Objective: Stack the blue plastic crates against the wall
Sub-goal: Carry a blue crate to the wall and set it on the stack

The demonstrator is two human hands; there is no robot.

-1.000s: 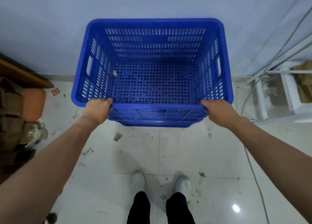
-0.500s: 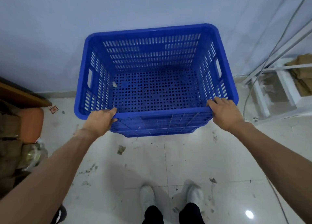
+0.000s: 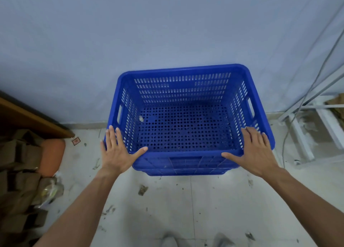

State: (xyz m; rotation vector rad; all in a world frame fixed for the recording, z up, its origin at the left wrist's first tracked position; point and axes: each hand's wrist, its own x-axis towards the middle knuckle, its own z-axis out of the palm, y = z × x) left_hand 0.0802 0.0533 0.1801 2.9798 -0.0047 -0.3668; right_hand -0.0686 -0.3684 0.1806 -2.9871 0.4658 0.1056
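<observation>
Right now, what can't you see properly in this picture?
- How many crates sit under the top blue crate: head view, its front wall hides them.
- The speck inside: too small to name.
- Palms of the left hand and right hand: backs face the camera.
- Shoes: cut off by the bottom edge.

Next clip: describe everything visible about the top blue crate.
The top blue crate looks like glossy moulded plastic, rectangular with rounded corners, slotted walls, a perforated floor and a handle slot in each short side. It sits upright, nested on more blue crate below, its far rim close to the wall. A small pale scrap lies inside. The left hand and right hand lie open on its near corners, not gripping.
</observation>
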